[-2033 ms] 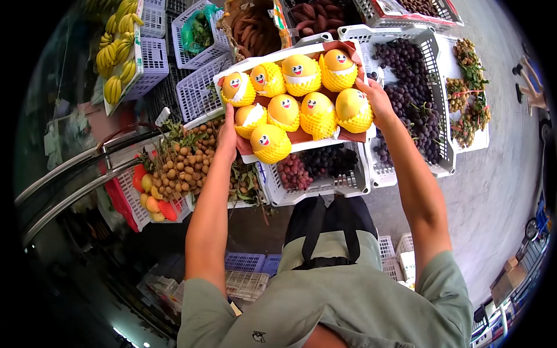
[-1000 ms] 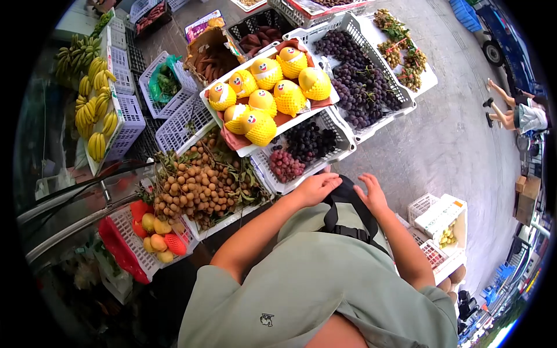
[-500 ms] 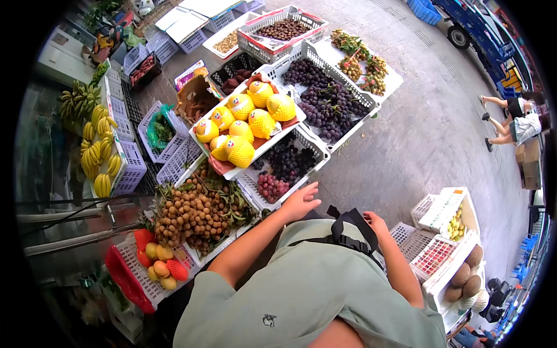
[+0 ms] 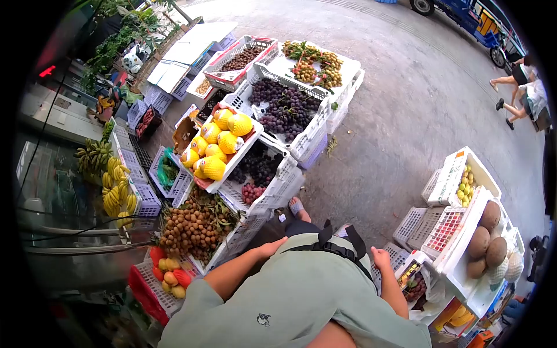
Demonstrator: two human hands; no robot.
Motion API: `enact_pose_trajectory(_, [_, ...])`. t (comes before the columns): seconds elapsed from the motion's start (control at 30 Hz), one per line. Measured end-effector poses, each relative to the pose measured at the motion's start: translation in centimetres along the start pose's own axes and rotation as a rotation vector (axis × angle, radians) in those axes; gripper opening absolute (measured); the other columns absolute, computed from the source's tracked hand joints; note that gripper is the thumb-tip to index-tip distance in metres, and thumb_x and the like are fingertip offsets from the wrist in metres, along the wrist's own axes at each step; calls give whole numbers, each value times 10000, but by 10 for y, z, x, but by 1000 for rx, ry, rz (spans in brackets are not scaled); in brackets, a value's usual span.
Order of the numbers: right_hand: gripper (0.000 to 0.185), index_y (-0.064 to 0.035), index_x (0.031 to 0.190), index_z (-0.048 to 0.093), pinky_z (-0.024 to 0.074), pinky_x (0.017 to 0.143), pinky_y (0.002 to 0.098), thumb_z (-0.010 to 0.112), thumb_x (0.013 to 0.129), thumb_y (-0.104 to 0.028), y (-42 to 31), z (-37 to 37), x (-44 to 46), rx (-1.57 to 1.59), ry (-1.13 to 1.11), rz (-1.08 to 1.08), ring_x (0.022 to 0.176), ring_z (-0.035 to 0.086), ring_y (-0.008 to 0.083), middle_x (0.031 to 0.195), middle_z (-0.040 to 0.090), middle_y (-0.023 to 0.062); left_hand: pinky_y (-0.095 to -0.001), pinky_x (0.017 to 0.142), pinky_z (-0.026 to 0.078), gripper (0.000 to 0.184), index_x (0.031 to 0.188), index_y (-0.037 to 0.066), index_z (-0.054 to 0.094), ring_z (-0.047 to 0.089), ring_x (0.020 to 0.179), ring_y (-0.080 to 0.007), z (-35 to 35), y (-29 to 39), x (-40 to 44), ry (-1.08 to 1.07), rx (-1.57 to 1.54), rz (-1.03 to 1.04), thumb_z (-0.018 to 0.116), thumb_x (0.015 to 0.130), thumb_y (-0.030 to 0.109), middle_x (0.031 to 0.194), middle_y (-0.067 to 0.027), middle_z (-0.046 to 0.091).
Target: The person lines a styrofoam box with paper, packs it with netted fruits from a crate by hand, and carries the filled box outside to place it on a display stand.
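Observation:
My left hand [image 4: 270, 248] is low beside my waist, near the crate of brown longans [image 4: 194, 231]; its fingers are partly hidden against my shirt. On the other side of my body, my right hand [image 4: 380, 259] hangs with its fingers curled, close to a white crate; whether it holds anything is too small to tell. Beyond my left hand, the white tray of yellow net-wrapped fruit [image 4: 212, 168] rests tilted on the stand. Next to it are a crate of dark and red grapes [image 4: 253, 194] and a larger crate of dark grapes [image 4: 284, 107].
Bananas [image 4: 119, 194] and mangoes [image 4: 172, 277] lie at the left. Brown round fruit [image 4: 496, 252] and green fruit [image 4: 466, 185] fill boxes at the right. Two people [image 4: 525, 93] walk at the upper right, near a blue vehicle [image 4: 458, 20].
Both hands left the yellow fruit tray and came down beside my body. The view has turned, bringing more of the right-hand boxes into sight. My feet now show.

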State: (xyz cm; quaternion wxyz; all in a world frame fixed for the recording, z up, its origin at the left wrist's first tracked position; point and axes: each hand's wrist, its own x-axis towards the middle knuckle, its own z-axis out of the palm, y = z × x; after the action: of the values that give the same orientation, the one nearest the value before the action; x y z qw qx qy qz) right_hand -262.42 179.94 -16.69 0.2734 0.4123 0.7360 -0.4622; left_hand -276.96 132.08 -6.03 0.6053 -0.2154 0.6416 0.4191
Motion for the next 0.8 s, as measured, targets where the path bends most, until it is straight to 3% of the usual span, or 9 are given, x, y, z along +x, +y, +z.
enact_pose_trajectory(0.07, [566,17,1035,759,555,565,424,685,928,-534,39,17,-6,32,1,-20,562,681,277,717,709,159,-374,1126,413,761,1548,86,456,524,1345,-245,3,-44,14,16,-48,56,411,1041,652,1509,-102,528])
enact_pose_trajectory(0.13, [651,39,1087,743,575,675,410,661,933,-588,64,43,-19,57,-86,72,694,716,277,820,741,163,-369,1122,419,739,1542,73,457,537,1329,-238,35,-21,-27,109,-82,109,420,1049,622,1495,-111,539])
enact_pose_trajectory(0.23, [829,41,1249,676,545,881,378,567,939,-720,100,79,-32,702,-310,42,1023,699,254,1153,729,127,-362,1116,428,705,1533,52,459,558,1305,-227,75,34,-59,170,-82,190,435,1061,576,1473,-125,556])
enact_pose_trajectory(0.33, [837,30,1273,665,544,894,378,558,938,-730,52,72,-68,988,-451,238,1034,697,254,1186,718,129,-355,1110,436,672,1523,31,461,579,1281,-216,106,98,-83,197,-53,260,450,1072,529,1451,-140,572])
enact_pose_trajectory(0.47, [849,16,1305,650,543,911,377,547,936,-742,27,36,-66,1044,-452,455,1048,694,253,1230,703,133,-339,1089,459,625,1517,13,456,604,1255,-203,118,185,-88,77,-43,-81,498,1079,457,1429,-160,586])
enact_pose_trajectory(0.53, [857,-13,1403,570,569,874,412,532,944,-736,33,14,-43,928,-508,362,987,708,267,1291,674,159,-342,1015,512,631,1508,-1,452,653,1184,-220,130,216,-59,191,421,571,591,1048,408,1406,-162,607])
enact_pose_trajectory(0.67, [785,-79,1512,415,601,651,419,514,991,-658,0,-58,-5,1033,-212,183,725,720,284,1260,668,183,-355,943,547,681,1501,-1,457,695,1097,-252,162,309,-10,22,35,513,673,999,405,1321,-192,661])
enact_pose_trajectory(0.73, [690,-58,1463,477,581,567,344,521,1016,-582,-28,-83,-1,1037,-6,172,667,722,267,1244,690,187,-395,950,537,721,1514,14,447,699,1085,-292,168,348,9,179,613,654,681,969,424,1339,-227,648])
enact_pose_trajectory(0.8, [662,-40,1404,556,604,700,376,569,994,-559,-29,-77,28,680,188,103,815,747,294,1226,705,193,-393,962,536,642,1476,64,519,694,1131,-298,144,358,47,122,727,723,690,957,403,1336,-212,654])
